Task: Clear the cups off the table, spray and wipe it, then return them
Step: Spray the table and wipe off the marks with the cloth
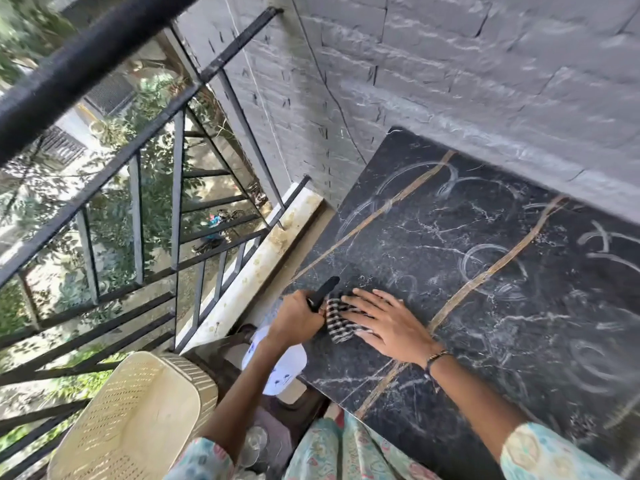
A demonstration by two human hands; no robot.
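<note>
Two hands work at the near-left corner of the table, a dark marble-patterned top with tan veins, set against a grey brick wall. White ring marks and smears show across much of its surface.

Head view: the right hand lies flat, fingers straight and spread, pressing a black-and-white checked cloth onto the table near its left edge. A thin bracelet sits on that wrist. The left hand is curled around a dark handle-like part that juts up and away from the fist; I take it for the head of a spray bottle, whose white body hangs below the hand, off the table's edge. The left hand touches the cloth's left end.

No cups stand on the table. Some clear glassware shows low down between the person's arm and clothing, on a dark surface beside the table; its count cannot be told.

A cream plastic chair with a perforated back stands at lower left. Black metal railing runs along the left, with trees and ground visible far below. Floral-print sleeves frame the bottom edge.
</note>
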